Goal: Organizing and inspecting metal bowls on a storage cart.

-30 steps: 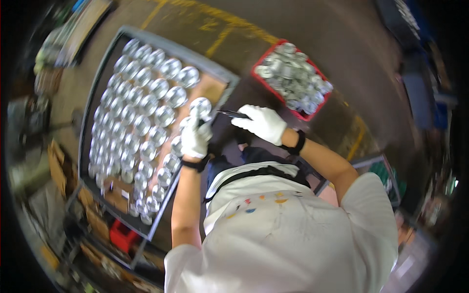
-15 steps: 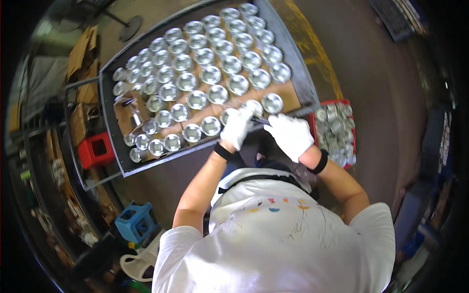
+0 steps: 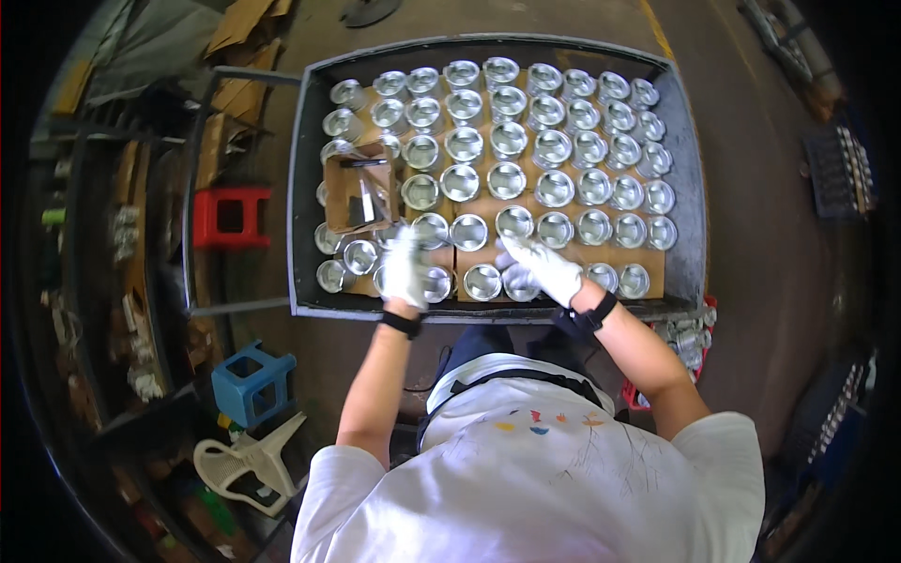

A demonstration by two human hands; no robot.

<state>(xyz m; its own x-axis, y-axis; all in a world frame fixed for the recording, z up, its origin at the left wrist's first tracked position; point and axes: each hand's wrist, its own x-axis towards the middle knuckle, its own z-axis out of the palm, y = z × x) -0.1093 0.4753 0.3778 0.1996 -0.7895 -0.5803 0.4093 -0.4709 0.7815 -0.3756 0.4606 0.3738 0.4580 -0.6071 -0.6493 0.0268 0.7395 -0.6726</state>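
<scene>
Overhead, gloved hands (grip unclear) rest on metal cans [image 3: 483, 281] in dark tray [image 3: 305, 188].

A red stool [image 3: 230, 216] stands well off to the left of the hands, with flattened cardboard sheets [image 3: 246, 21] farther out beyond it. Nearer the body on that side sit a blue stool [image 3: 249, 380] and a white plastic chair [image 3: 246, 462]. A red crate [image 3: 683, 345] lies behind the right forearm.
</scene>
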